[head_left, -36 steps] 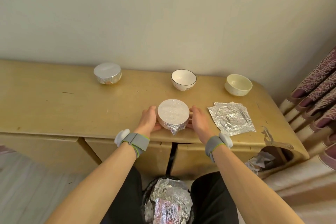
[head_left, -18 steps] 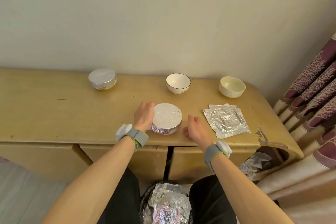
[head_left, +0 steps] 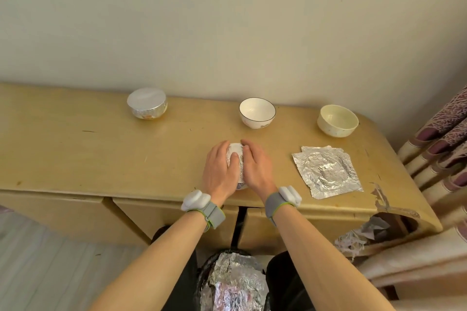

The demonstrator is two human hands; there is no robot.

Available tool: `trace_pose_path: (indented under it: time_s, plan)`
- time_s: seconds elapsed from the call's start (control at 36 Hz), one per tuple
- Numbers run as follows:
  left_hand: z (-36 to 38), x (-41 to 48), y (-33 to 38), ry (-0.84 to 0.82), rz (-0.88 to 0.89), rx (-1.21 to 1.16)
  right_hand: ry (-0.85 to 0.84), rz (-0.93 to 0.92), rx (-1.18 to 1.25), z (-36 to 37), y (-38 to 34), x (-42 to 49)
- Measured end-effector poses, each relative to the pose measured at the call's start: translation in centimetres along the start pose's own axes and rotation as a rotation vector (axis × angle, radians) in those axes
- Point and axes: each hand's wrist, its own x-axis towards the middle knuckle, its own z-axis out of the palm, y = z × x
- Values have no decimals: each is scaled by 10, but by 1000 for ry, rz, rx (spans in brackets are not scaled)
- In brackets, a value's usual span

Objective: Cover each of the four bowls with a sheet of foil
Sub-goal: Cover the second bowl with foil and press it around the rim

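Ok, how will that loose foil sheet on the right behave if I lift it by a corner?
The foil sheet looks thin, so it is probably very light and would sag from a corner. Its creases and round dent suggest it keeps bends. A second edge shows behind it, so two sheets may lift together.

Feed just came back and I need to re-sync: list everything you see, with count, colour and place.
covered bowl: one, silver foil top, desk back left
white bowl: one, dark rim, uncovered, back centre
cream bowl: one, uncovered, back right
foil-wrapped bowl: one, silver, front centre
foil sheets: stacked, count unclear, silver, front right
desk: one, yellow-tan
bin: one, dark, holding crumpled foil, below desk
curtain: purple and cream, far right
left hand, right hand: curled round the foil-wrapped bowl
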Motion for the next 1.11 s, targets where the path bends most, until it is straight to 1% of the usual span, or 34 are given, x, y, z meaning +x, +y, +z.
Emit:
trace_pose_path:
  time_s: [0.11, 0.22, 0.42, 0.61, 0.72, 0.83, 0.92, 1.03, 1.11]
  plan:
    - [3, 0, -5, 63, -17, -160, 21, 33, 67, 3, 5, 3]
    - [5, 2, -8, 113, 11, -285, 61, 65, 185, 9, 13, 6]
    - [13, 3, -14, 172, -130, -549, 93, 165, 458, 12, 19, 6]
    - [12, 5, -15, 143, -199, -661, 88, 215, 571, 11, 24, 8]
    - [12, 7, -16, 115, -245, -814, 76, 245, 643, 12, 25, 8]
    - [10, 8, -17, 92, -332, -925, 68, 325, 724, 15, 24, 4]
    - [5, 11, -14, 75, -386, -985, 73, 353, 739, 15, 22, 2]
    - [-5, 15, -7, 70, -493, -1122, 60, 400, 740, 11, 24, 3]
    - [-11, 17, -11, 58, -491, -1067, 55, 429, 769, 7, 28, 7]
